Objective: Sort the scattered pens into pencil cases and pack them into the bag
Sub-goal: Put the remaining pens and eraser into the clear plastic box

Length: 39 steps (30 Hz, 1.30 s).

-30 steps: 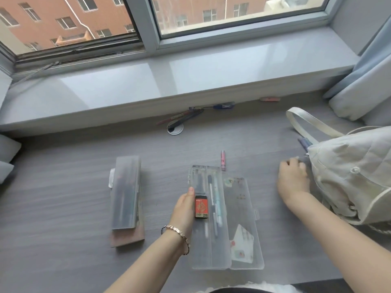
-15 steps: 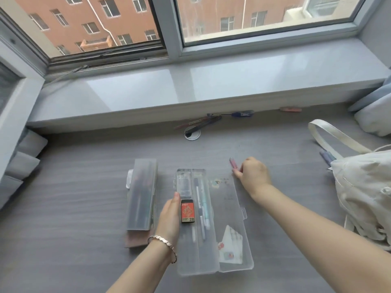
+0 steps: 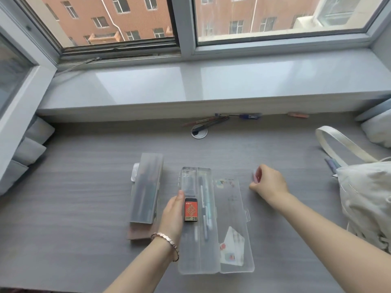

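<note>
An open clear pencil case (image 3: 232, 225) lies in the middle of the grey desk, with pens (image 3: 206, 208) and an orange 2B lead box (image 3: 191, 210) in its left tray. My left hand (image 3: 172, 216) rests against the tray's left edge beside the lead box. My right hand (image 3: 268, 183) is right of the case, its fingers curled round a pink pen (image 3: 255, 176). A closed frosted pencil case (image 3: 147, 187) lies on a brown case to the left. The cream bag (image 3: 366, 199) sits at the right.
Several pens (image 3: 213, 121) lie at the back by the sill, near a round cable hole (image 3: 198, 132). A blue pen (image 3: 249, 116) and a pink eraser-like item (image 3: 298, 115) lie further right. Another pen (image 3: 331, 163) pokes out beside the bag's strap (image 3: 338, 140).
My right hand moved from the bag leftward to the pink pen beside the case and closed round it. My left hand stayed at the tray.
</note>
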Available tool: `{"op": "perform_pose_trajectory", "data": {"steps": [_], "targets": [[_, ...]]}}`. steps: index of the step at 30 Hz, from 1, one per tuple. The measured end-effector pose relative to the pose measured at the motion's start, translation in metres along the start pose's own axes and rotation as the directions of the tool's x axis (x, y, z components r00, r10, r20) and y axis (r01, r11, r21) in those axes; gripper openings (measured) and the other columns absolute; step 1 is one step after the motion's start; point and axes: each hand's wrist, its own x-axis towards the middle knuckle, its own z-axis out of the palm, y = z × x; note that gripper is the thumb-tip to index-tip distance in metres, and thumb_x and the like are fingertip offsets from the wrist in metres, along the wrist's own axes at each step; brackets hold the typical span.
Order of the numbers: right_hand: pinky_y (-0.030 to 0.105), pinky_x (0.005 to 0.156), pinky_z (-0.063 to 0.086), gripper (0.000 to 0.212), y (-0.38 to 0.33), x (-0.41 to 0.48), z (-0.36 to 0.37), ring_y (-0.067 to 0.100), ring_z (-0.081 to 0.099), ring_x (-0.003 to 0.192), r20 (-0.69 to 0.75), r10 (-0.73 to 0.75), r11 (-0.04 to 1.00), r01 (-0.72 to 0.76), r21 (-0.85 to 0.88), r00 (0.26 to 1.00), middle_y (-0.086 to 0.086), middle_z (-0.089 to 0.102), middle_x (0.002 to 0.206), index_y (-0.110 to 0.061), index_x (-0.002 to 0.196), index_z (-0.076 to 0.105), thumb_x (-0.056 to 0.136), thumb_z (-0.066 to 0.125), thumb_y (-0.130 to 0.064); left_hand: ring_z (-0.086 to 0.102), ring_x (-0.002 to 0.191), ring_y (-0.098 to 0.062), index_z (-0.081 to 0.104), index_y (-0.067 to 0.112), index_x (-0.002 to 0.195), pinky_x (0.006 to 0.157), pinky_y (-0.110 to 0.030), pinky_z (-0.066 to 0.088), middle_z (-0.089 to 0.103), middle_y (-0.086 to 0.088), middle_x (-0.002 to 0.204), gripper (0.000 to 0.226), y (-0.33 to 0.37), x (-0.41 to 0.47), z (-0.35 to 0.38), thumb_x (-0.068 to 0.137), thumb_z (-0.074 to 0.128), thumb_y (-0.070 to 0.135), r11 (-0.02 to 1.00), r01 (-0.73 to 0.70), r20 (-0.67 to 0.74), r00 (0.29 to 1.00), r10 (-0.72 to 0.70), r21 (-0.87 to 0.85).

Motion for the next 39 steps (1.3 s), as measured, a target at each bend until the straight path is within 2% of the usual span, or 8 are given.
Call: {"op": "perform_pose_trajectory", "data": {"steps": [6, 9, 15, 22, 27, 32, 35, 39], "targets": [[0.012, 0.047, 0.042, 0.016, -0.035, -0.050, -0.025, 0.016, 0.062, 0.054, -0.078, -0.088, 0.805, 0.117, 0.582, 0.993, 0.004, 0.062, 0.071, -0.013, 0.074, 0.058, 0.074, 0.067, -0.001, 0.055, 0.078, -0.002, 0.056, 0.027, 0.081, 0.068, -0.016, 0.041, 0.061, 0.009, 0.084, 0.027, -0.006, -0.005, 0.018, 0.096, 0.036, 0.038, 0.998, -0.051, 0.022, 0.998, 0.051, 0.020], [0.019, 0.057, 0.052, 0.016, -0.063, -0.089, -0.025, 0.007, 0.063, 0.053, -0.001, -0.211, 0.645, 0.140, 0.751, 0.977, 0.001, 0.065, 0.067, -0.016, 0.072, 0.061, 0.078, 0.068, -0.003, 0.055, 0.076, -0.008, 0.056, 0.024, 0.077, 0.068, -0.017, 0.042, 0.060, 0.008, 0.077, 0.028, -0.006, -0.009, 0.029, 0.096, 0.038, 0.034, 0.996, -0.085, 0.019, 0.996, 0.085, 0.001], [0.025, 0.066, 0.052, 0.002, -0.073, -0.107, -0.012, 0.008, 0.066, 0.067, -0.099, -0.284, 0.807, 0.294, 0.511, 0.954, -0.010, 0.070, 0.075, -0.025, 0.080, 0.068, 0.079, 0.069, -0.023, 0.062, 0.083, -0.012, 0.061, 0.024, 0.086, 0.083, -0.032, 0.048, 0.067, 0.003, 0.085, 0.022, -0.013, -0.020, 0.043, 0.094, 0.043, 0.034, 0.986, -0.163, 0.028, 0.986, 0.163, 0.027], [0.024, 0.064, 0.050, 0.006, -0.066, -0.104, -0.018, 0.006, 0.061, 0.068, -0.159, -0.382, 0.810, 0.413, 0.416, 0.910, -0.011, 0.069, 0.074, -0.027, 0.078, 0.068, 0.078, 0.071, -0.022, 0.061, 0.084, -0.006, 0.060, 0.029, 0.087, 0.072, -0.016, 0.046, 0.066, 0.009, 0.087, 0.021, -0.012, -0.025, 0.045, 0.095, 0.041, 0.033, 0.980, -0.197, 0.039, 0.980, 0.197, -0.001], [0.011, 0.060, 0.046, 0.011, -0.061, -0.100, -0.025, 0.002, 0.061, 0.068, -0.190, -0.220, 0.682, 0.290, 0.671, 0.957, -0.011, 0.068, 0.074, -0.029, 0.076, 0.063, 0.078, 0.071, -0.022, 0.060, 0.062, 0.010, 0.058, 0.028, 0.079, 0.051, 0.002, 0.040, 0.061, 0.014, 0.077, 0.026, -0.007, -0.027, 0.042, 0.096, 0.038, 0.032, 0.984, -0.149, 0.024, 0.988, 0.152, -0.098], [0.014, 0.063, 0.047, 0.021, -0.057, -0.093, -0.024, 0.001, 0.063, 0.063, -0.058, -0.096, 0.582, 0.104, 0.807, 0.994, -0.002, 0.071, 0.073, -0.030, 0.087, 0.056, 0.082, 0.067, -0.012, 0.058, 0.055, 0.015, 0.059, 0.025, 0.080, 0.052, 0.000, 0.042, 0.064, 0.011, 0.078, 0.027, -0.007, -0.027, 0.041, 0.096, 0.038, 0.030, 0.978, -0.145, 0.061, 0.986, 0.156, -0.151], [0.027, 0.071, 0.052, 0.028, -0.062, -0.096, -0.023, 0.010, 0.065, 0.066, -0.034, -0.169, 0.670, 0.140, 0.729, 0.985, 0.000, 0.069, 0.073, -0.031, 0.099, 0.054, 0.081, 0.067, -0.013, 0.060, 0.063, 0.013, 0.060, 0.026, 0.083, 0.056, 0.000, 0.043, 0.064, 0.010, 0.081, 0.024, -0.008, -0.029, 0.043, 0.096, 0.039, 0.029, 0.976, -0.171, 0.064, 0.981, 0.181, -0.138], [0.021, 0.069, 0.049, 0.040, -0.065, -0.096, -0.019, 0.014, 0.059, 0.063, -0.137, -0.278, 0.817, 0.309, 0.487, 0.951, -0.007, 0.059, 0.073, -0.026, 0.115, 0.057, 0.079, 0.069, -0.016, 0.059, 0.080, 0.005, 0.059, 0.031, 0.088, 0.063, -0.001, 0.043, 0.065, 0.012, 0.089, 0.020, -0.009, -0.031, 0.044, 0.094, 0.040, 0.033, 0.976, -0.203, 0.044, 0.977, 0.207, -0.085]]}}
